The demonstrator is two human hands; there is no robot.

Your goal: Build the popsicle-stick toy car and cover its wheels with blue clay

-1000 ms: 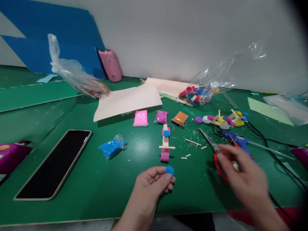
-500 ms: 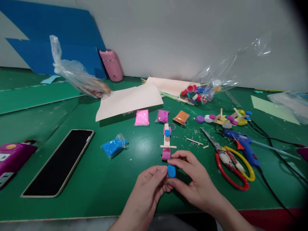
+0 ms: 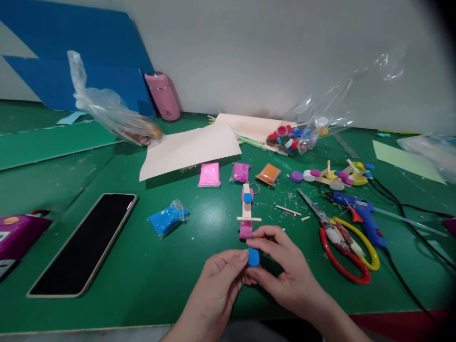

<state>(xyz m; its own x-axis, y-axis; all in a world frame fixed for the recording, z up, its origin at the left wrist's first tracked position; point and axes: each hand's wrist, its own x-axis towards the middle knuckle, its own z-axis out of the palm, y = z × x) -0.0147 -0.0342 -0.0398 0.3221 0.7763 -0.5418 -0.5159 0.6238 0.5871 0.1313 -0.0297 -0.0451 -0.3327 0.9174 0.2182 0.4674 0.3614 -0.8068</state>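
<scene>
A small squarish lump of blue modelling clay (image 3: 253, 257) is pinched between both hands near the table's front. My left hand (image 3: 225, 275) presses it from the left with thumb and fingers. From the right, my right hand (image 3: 281, 261) holds its edges between thumb and index finger. Just beyond the fingers lies a small figure of wooden sticks (image 3: 247, 210) with pink and blue clay pieces on it. An opened packet of blue clay (image 3: 166, 218) rests to the left. Pink (image 3: 209, 175), purple (image 3: 241, 173) and orange (image 3: 268, 174) clay packets sit behind the figure.
Scissors (image 3: 342, 247) and a blue glue gun (image 3: 359, 211) with its cable lie at the right, below a stick-and-cap model (image 3: 338, 175). A phone (image 3: 85, 244) lies at the left. Behind stand a pink flask (image 3: 164, 97), paper sheets (image 3: 192, 149) and a bag of bottle caps (image 3: 295, 137).
Both hands keep hold of the blue clay, which has turned slightly and now looks more square. The view has shifted a little; the other things lie as before.
</scene>
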